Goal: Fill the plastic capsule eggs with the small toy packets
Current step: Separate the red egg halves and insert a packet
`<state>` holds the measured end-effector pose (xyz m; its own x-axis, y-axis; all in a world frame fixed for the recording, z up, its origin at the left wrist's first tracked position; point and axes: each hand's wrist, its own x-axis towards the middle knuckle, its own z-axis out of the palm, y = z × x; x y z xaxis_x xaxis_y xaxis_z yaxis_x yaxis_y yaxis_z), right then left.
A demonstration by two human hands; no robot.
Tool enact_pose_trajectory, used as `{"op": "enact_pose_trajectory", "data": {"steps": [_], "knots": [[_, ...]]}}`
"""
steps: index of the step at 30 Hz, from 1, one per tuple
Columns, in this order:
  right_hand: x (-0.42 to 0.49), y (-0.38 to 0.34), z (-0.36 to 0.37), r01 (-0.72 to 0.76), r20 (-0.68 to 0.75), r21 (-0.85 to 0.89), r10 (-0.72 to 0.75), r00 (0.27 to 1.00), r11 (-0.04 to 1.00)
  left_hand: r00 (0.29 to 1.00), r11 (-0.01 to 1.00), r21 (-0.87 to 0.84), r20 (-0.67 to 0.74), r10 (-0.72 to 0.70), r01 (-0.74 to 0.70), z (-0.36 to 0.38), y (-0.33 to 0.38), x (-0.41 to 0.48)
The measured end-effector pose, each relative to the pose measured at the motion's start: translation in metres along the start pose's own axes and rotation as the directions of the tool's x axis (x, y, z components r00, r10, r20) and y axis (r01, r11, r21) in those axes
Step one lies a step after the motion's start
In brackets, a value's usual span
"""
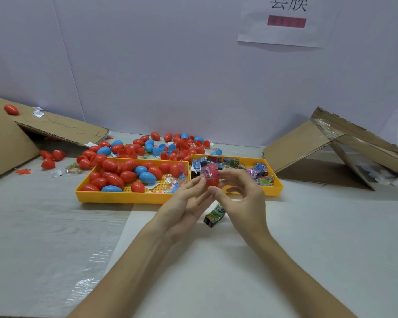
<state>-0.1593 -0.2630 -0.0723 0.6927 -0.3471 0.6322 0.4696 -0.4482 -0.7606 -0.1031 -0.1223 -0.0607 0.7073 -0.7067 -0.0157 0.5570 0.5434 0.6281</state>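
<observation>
- Fingertips (202, 180) of the left hand (189, 200) pinch a red plastic capsule egg half (213, 183), and the right hand (241, 196) clamps it from the other side, thumb underneath.
- A pink small toy packet (207, 172) pokes out the top, so I'd say it's mid-stuffing and not capped yet.
- A green-and-black toy packet (214, 214) lies on the table just nearer than the hands.
- Farther off, the left yellow plastic tray (129, 199) holds red and blue eggs and the right yellow plastic tray (276, 188) holds packets. Looks like loads are left.
</observation>
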Motion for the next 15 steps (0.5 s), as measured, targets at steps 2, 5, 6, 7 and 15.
{"op": "enact_pose_trajectory", "data": {"steps": [2, 5, 6, 7, 15], "knots": [[-0.0047, 0.0013, 0.0043, 0.061, -0.032, -0.073, -0.063, 0.997, 0.995, 1.0, 1.0, -0.016, 0.008, -0.004, 0.004, -0.0016, -0.0008, 0.0005], [-0.007, 0.0019, 0.0062, 0.093, -0.082, -0.131, -0.104, 0.991, 0.987, 0.999, 0.999, 0.051, 0.031, -0.015, 0.013, -0.0021, -0.004, 0.0016], [-0.0074, 0.0027, 0.0061, 0.104, -0.093, -0.157, -0.119, 0.989, 0.982, 0.999, 0.997, 0.075, 0.032, -0.018, 0.016, -0.002, -0.005, 0.0016], [-0.0075, 0.0036, 0.0058, 0.117, -0.1, -0.186, -0.138, 0.985, 0.976, 0.999, 0.996, 0.091, 0.03, -0.023, 0.02, -0.0019, -0.0056, 0.0015], [-0.006, 0.0049, 0.0011, 0.195, -0.092, -0.298, -0.232, 0.968, 0.934, 0.998, 0.995, 0.079, -0.015, -0.061, 0.062, -0.0044, -0.0063, 0.0028]]}}
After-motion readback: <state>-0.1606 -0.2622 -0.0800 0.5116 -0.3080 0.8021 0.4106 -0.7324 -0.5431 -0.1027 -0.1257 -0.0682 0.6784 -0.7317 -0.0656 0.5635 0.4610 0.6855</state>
